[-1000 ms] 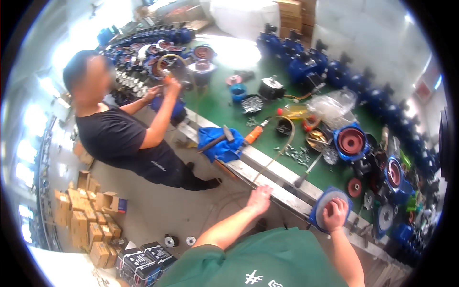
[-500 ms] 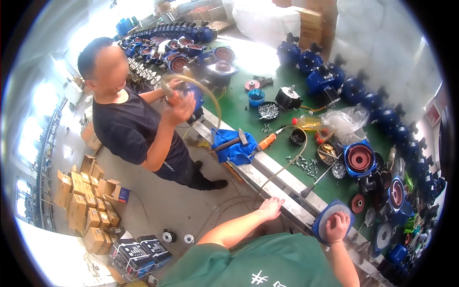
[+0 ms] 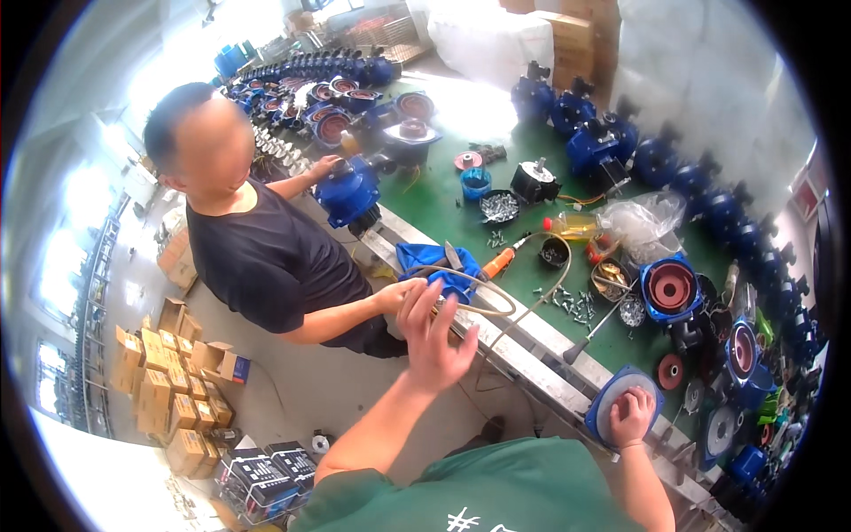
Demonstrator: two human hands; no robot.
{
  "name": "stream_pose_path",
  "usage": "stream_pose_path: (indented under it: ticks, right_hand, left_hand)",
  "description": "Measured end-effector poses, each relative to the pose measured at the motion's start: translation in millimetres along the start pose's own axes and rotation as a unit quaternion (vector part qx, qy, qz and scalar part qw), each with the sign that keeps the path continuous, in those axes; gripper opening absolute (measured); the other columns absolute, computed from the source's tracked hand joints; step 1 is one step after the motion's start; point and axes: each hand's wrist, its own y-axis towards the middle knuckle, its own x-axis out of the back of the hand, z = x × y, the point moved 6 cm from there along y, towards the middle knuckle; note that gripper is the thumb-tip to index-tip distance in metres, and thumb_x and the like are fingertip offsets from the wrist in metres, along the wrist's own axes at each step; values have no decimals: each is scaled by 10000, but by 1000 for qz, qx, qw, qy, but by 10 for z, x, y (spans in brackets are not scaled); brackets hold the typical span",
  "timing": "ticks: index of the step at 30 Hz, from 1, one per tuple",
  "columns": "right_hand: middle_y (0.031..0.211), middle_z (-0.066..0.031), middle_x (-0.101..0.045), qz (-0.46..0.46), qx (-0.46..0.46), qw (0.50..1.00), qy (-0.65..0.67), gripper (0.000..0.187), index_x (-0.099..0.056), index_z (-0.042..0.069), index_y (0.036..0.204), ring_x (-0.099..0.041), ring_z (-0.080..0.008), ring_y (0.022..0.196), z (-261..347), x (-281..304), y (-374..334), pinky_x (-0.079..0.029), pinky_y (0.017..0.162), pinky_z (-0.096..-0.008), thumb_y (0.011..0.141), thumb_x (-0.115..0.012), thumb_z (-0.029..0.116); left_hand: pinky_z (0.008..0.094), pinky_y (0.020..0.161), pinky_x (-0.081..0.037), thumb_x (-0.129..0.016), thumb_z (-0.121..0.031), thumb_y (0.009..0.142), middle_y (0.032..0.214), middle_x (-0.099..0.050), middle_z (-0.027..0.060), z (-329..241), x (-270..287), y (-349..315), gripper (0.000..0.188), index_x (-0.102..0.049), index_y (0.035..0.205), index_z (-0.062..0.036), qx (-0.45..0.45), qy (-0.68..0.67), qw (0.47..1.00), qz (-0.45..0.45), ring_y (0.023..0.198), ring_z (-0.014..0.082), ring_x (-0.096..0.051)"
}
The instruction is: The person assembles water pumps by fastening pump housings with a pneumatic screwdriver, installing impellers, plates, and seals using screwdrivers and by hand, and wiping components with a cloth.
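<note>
My left hand (image 3: 434, 341) is raised in front of the bench edge, fingers spread, right by a co-worker's hand (image 3: 394, 297). A yellowish hose (image 3: 492, 310) loops out from beside these two hands; its end is hidden behind my fingers. My right hand (image 3: 631, 415) lies with bent fingers over the grey face of a round blue-rimmed cover (image 3: 607, 417) at the bench's near edge. The co-worker's other hand (image 3: 326, 167) touches a blue pump (image 3: 347, 193) at the bench edge.
A hammer (image 3: 453, 257) lies on a blue cloth (image 3: 434, 257), beside an orange air tool (image 3: 498, 262). Loose screws (image 3: 576, 306), a screwdriver (image 3: 574, 352) and a red-brown ring part (image 3: 669, 290) are on the green bench. Blue pumps (image 3: 594, 146) line its far side; cartons (image 3: 168, 381) stand on the floor.
My left hand has lifted off the bench edge toward the co-worker. The co-worker has lowered the hose toward me and put the other hand on the blue pump. My right hand stays on the cover.
</note>
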Motion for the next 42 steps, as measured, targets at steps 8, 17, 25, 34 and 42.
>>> stream_pose_path:
  ticks: [8,17,25,34,42]
  right_hand:
    - [1103,-115,-638,2,-6,1000,3,294,-657,54,913,-555,-370,1126,-57,-62,-84,-403,1024,-492,658,-735,178]
    - [1120,-100,-633,16,5,1000,15,328,-651,77,954,-554,-357,1129,-8,-4,0,-399,1012,-487,665,-747,201]
    - [1116,-122,-639,58,-24,992,107,394,-663,68,1007,-545,-362,1123,-129,54,44,-395,1017,-487,663,-755,238]
    - [1358,-145,-555,193,52,857,475,921,-427,63,1454,-493,-295,1309,592,376,555,-367,1130,-422,657,-881,143]
    - [1174,-110,-654,356,21,804,475,695,-532,42,1344,-618,-163,1077,784,393,563,-498,953,-343,744,-862,164]
  left_hand:
    - [409,798,-502,-676,-215,887,938,-655,115,441,-513,-86,265,-648,1111,-76,-35,-48,944,325,900,307,-647]
    - [437,578,-444,-595,-229,989,695,-594,171,701,-742,-63,221,-588,893,-30,199,-236,923,232,633,339,-605]
    - [208,463,-335,-495,-222,1060,638,-409,-59,-97,-927,-211,194,-523,939,-73,503,-567,650,51,520,38,-380]
    - [243,525,-348,-470,-202,1071,628,-384,-19,-1745,-1116,-251,192,-516,958,-53,539,-648,539,-4,529,86,-363]
    - [231,531,-338,-444,-182,1080,638,-398,-3,-2403,-1139,-393,204,-511,964,-28,537,-662,523,-17,545,81,-364]
